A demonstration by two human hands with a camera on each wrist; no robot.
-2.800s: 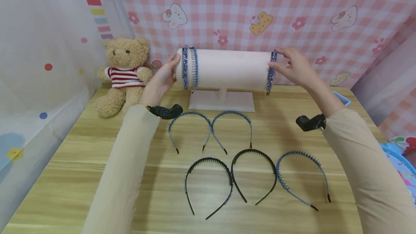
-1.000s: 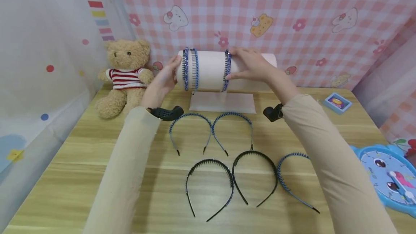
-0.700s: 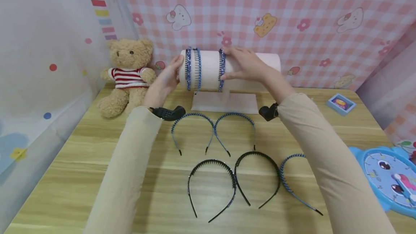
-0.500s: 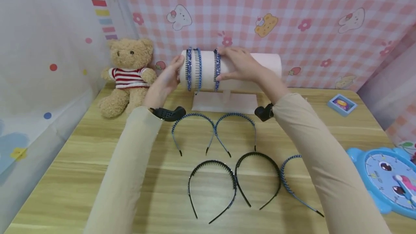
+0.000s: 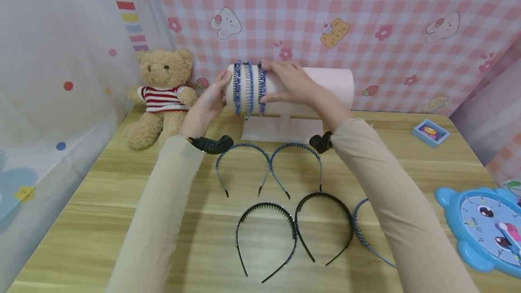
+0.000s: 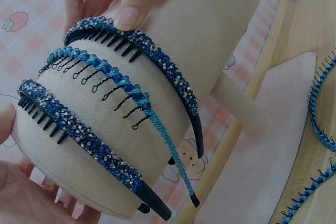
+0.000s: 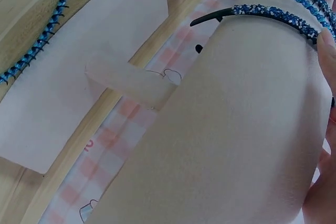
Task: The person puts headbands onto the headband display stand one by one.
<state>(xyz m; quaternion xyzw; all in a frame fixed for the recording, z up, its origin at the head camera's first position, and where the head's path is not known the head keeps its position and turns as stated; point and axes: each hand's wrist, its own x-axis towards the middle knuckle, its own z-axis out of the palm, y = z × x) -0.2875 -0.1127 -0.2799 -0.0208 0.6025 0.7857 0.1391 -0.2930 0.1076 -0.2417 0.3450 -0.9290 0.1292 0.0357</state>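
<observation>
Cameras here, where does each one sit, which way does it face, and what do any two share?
Head: above the table, looking forward and down at the roll stand; both sleeves, left hand and right hand show.
Left wrist: close by the roll's left end, facing three headbands on it; a right thumb tops one band, left palm below.
Right wrist: low behind the roll, looking along it to the bands; a bit of right hand at the edge.
Shared: all three show the roll and its three bands.
</observation>
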